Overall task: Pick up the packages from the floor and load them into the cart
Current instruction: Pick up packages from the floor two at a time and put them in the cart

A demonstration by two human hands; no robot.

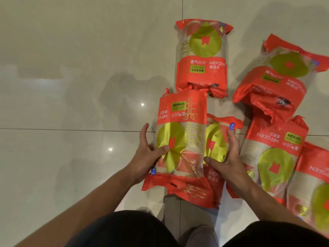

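Note:
Several red-and-gold packages of paper cups lie on the pale tiled floor. My left hand (148, 154) grips the left side of one package (179, 139) with the thumb pressed on its gold disc. My right hand (226, 154) clasps a second package (216, 139) lying right beside it, fingers over its top and thumb across its front. Another package (202, 57) lies further away, straight ahead. Three more sit to the right: one tilted (277, 82), one below it (274, 154), and one at the frame's right edge (313, 184). No cart is in view.
The glossy tiled floor (71, 104) stretches to the left with ceiling-light reflections on it. My dark-clad knees (124, 232) fill the bottom of the frame, with a grey shoe (201, 236) between them.

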